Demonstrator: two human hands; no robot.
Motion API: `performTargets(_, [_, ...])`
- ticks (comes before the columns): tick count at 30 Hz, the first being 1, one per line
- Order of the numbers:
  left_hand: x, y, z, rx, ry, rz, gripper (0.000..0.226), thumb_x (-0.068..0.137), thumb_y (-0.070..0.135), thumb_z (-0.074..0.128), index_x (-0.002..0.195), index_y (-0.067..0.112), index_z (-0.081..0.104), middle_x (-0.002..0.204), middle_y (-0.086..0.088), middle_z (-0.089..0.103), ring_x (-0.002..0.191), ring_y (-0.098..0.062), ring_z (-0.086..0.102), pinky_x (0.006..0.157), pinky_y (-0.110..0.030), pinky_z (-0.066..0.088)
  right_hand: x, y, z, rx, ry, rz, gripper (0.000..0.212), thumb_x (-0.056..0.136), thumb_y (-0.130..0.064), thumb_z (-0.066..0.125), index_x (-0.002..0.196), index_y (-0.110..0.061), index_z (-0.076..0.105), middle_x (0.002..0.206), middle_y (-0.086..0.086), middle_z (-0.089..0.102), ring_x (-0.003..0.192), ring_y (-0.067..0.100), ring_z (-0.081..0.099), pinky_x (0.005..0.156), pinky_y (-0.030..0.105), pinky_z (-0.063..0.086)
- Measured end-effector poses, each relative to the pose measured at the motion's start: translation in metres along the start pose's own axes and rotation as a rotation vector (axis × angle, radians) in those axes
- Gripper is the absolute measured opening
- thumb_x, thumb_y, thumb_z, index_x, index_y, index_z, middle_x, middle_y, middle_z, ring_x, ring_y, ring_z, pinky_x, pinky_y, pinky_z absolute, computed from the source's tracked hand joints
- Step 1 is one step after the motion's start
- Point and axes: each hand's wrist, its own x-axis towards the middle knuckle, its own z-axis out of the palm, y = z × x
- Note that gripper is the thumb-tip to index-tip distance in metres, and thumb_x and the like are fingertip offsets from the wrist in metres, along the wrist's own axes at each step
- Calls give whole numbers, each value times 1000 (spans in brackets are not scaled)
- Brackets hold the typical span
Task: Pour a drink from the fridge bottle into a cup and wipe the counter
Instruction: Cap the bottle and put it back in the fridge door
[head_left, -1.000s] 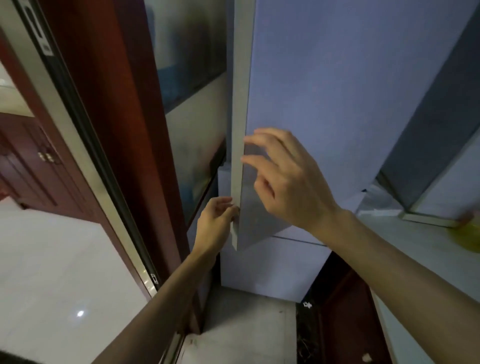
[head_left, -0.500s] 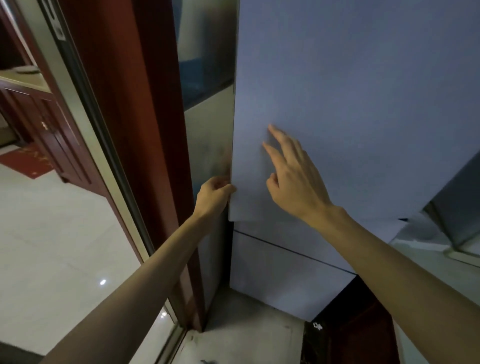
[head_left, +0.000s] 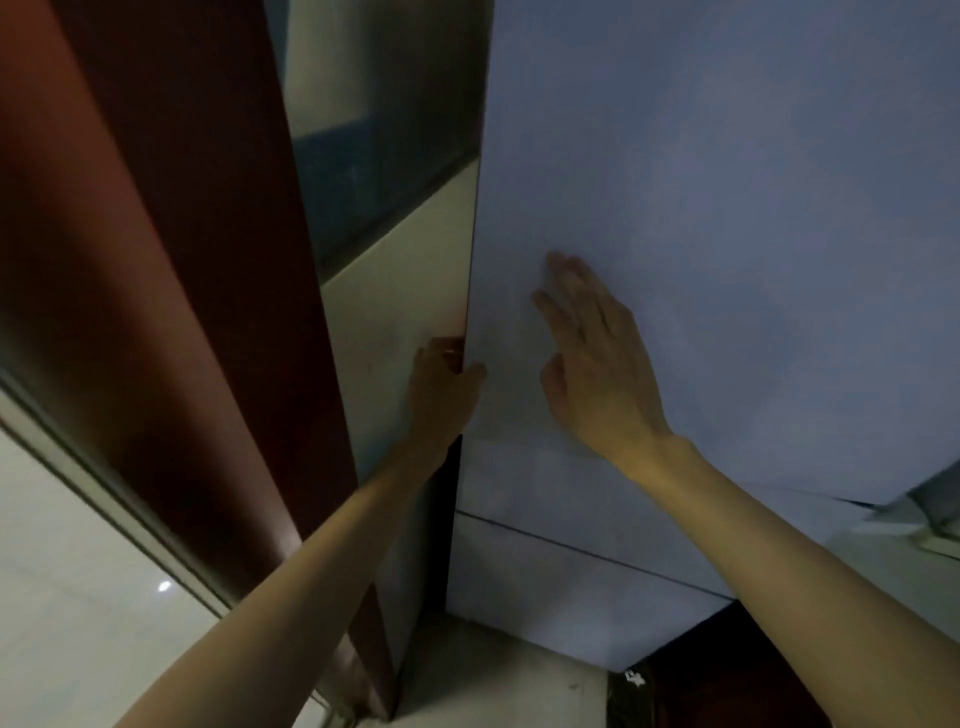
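Nearest to me, both bare forearms reach up from the bottom edge, the left from the lower left and the right from the lower right. Below them I see a strip of pale floor (head_left: 498, 675) at the foot of the fridge, with a dark cabinet (head_left: 727, 675) to its right and a glossy tiled floor (head_left: 78, 597) further left, beyond a red-brown wooden door frame (head_left: 156, 260). Just past the floor strip stands the lower fridge panel (head_left: 545, 587), pale blue-grey, with a thin dark seam across it. Above that is the fridge door (head_left: 727, 182), a large flat blue-grey face that fills the upper right of my view. My left hand (head_left: 441, 384) grasps the door's left edge low down, fingers curled behind the edge and thumb lying on the front face. My right hand (head_left: 597, 364) is released and flat against the door's front, just to the right of the left hand, fingers straight and pointing up and left. Between the door's edge and the wooden frame I see a shiny wall panel (head_left: 395, 291) running away from me. At the far right, a sliver of pale counter (head_left: 883, 561) shows below the door's lower corner.
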Motion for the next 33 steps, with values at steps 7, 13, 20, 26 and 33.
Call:
performTargets(7, [66,-26,40,20,-41,59,58,55,44,56,110,25,56,116,-8,59,105,-32,61,88,-51,56,17,27,26,-111,-55,49,64,75,1,48,139,7,45,151,15,38,142,29,33,116,39,27])
performTargets(13, [74,-26,46,2,4,83,62,64,37,57,122,16,60,115,-9,55,102,-34,62,88,-53,56,18,48,37,-216,-92,-63,64,73,5,50,137,5,49,152,16,38,143,30,32,117,37,20])
performTargets(20, [35,-20,43,7,33,-33,29,86,12,61,114,14,58,114,-14,60,92,-28,64,86,-52,58,15,43,36,-203,-181,-10,65,79,1,41,144,5,37,157,15,28,146,30,24,119,39,15])
performTargets(26, [-23,3,52,101,-287,-44,10,95,4,57,93,12,63,92,-11,64,75,-20,62,77,-41,59,-3,42,15,21,-160,181,47,75,-7,56,121,4,61,138,18,52,129,33,47,103,42,40])
performTargets(33, [-57,24,68,688,-560,279,15,99,21,57,107,11,65,96,-4,66,86,-22,65,81,-36,56,-106,99,-25,46,-401,613,32,91,-15,48,117,-4,62,120,15,62,105,34,59,84,39,50])
